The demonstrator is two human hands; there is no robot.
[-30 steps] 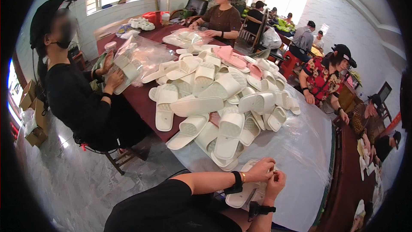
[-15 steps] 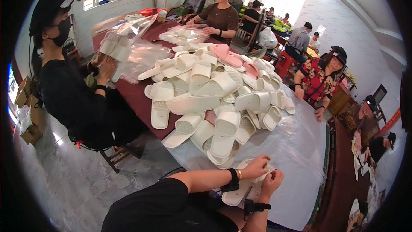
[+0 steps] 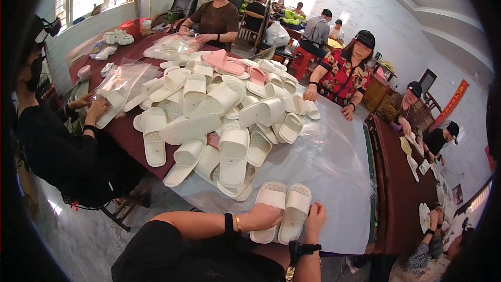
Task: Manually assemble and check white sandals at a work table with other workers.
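In front of me a pair of white slide slippers lies side by side on the sheeted table, the left slipper point(image 3: 271, 194) and the right slipper point(image 3: 298, 198), toes pointing away. My left hand point(image 3: 265, 216) is across the left slipper, its fingers curled at the strap's rear opening. Along the outer edge of the right slipper, my right hand point(image 3: 315, 217) has its fingers drawn together against the side. Some of my fingertips are hidden. Just beyond them rises a large heap of white slippers point(image 3: 203, 120), with a few pink slippers point(image 3: 223, 62) on top.
Clear plastic sheeting point(image 3: 334, 177) covers my side of the maroon table point(image 3: 130, 149). At the left, a person in black point(image 3: 62, 146) handles a slipper and a clear bag point(image 3: 128, 81). Other people sit at the far side and right. Another maroon table point(image 3: 402, 209) stands to my right.
My view has turned, shifting the scene left. My hands, close together over the slippers before, are now apart, one at each slipper. The left co-worker's slipper has come down to the table.
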